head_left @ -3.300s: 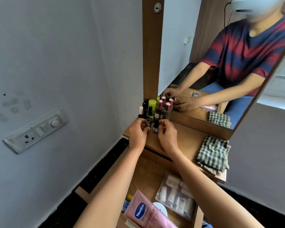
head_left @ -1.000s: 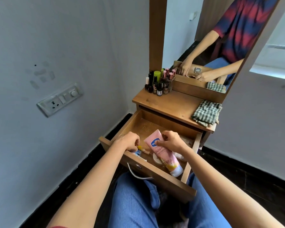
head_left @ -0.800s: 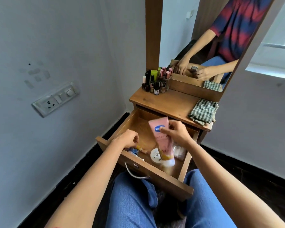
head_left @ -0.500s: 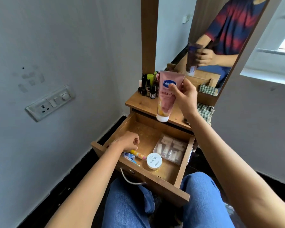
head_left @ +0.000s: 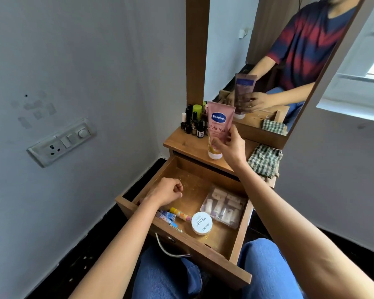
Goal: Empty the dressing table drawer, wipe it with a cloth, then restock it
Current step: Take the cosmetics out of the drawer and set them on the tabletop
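The wooden drawer [head_left: 241,230] of the dressing table stands pulled open over my knees. My right hand [head_left: 231,147] grips a pink Vaseline tube [head_left: 220,124], upright with its white cap down on the tabletop [head_left: 186,145]. My left hand [head_left: 166,192] hovers over the drawer's left side with curled fingers and nothing visible in it. In the drawer lie a white round jar [head_left: 202,223], a clear plastic packet [head_left: 224,207], a small yellow-pink tube [head_left: 180,213] and a blue item [head_left: 166,217]. A green checked cloth [head_left: 265,161] lies on the tabletop's right end.
Several nail polish bottles [head_left: 193,121] cluster at the tabletop's back left, just left of the tube. A tall mirror [head_left: 268,61] rises behind the table. The wall with a socket panel [head_left: 61,141] is close on the left. A metal handle [head_left: 171,252] hangs from the drawer front.
My right hand lifted the pink tube out of the drawer and brought it down onto the tabletop beside the bottles. My left hand stayed curled over the drawer.
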### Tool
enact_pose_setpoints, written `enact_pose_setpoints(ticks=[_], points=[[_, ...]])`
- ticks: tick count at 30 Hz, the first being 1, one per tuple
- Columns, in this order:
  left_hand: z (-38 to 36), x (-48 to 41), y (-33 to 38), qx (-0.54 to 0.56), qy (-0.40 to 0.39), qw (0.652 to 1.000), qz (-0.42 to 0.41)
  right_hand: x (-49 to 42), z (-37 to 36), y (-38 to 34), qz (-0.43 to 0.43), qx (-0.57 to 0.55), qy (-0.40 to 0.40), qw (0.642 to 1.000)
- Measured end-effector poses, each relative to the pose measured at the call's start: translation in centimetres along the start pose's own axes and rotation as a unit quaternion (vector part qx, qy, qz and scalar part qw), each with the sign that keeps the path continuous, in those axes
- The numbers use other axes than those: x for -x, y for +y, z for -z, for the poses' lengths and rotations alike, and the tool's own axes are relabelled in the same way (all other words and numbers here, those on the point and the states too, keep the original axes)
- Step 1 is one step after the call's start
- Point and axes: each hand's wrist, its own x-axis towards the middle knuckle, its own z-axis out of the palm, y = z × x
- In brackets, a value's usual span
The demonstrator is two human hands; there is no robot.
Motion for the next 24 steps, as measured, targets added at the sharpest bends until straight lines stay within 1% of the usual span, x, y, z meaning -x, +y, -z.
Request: enact_pose_setpoints(ticks=[4,8,10,13,17,21,24], points=[[0.0,-0.6,-0.1,0.013,0.034,0.999,0.005,-0.6,-2.4,-0.1,0.005,0.011,0.002,1.000],[-0.2,-1.2,-0.8,0.019,0.041,0.999,0.015,-2.1,-6.2,-1.5,0.000,-0.018,-0.014,1.000],[-0.3,-1.3,-1.0,0.017,0.043,0.999,0.015,-2.8,-7.9,-2.1,-0.001,-0.018,-0.010,1.000],[-0.4,-1.5,-1.3,0.020,0.048,0.999,0.007,-4.2,-9.9,-2.3,0.005,0.010,0.006,1.000],[-0.7,-1.6,-1.6,0.018,0.048,0.999,-0.005,-5.9,-11.6,-2.4,0.006,0.044,0.003,0.999],[-0.9,-1.9,-1.7,0.010,0.040,0.999,-0.016,-6.5,-12.1,-2.4,0.016,0.080,0.010,0.997],[-1.0,-1.9,-1.7,0.009,0.034,0.999,-0.016,-6.5,-12.2,-2.3,0.019,0.086,0.014,0.996]])
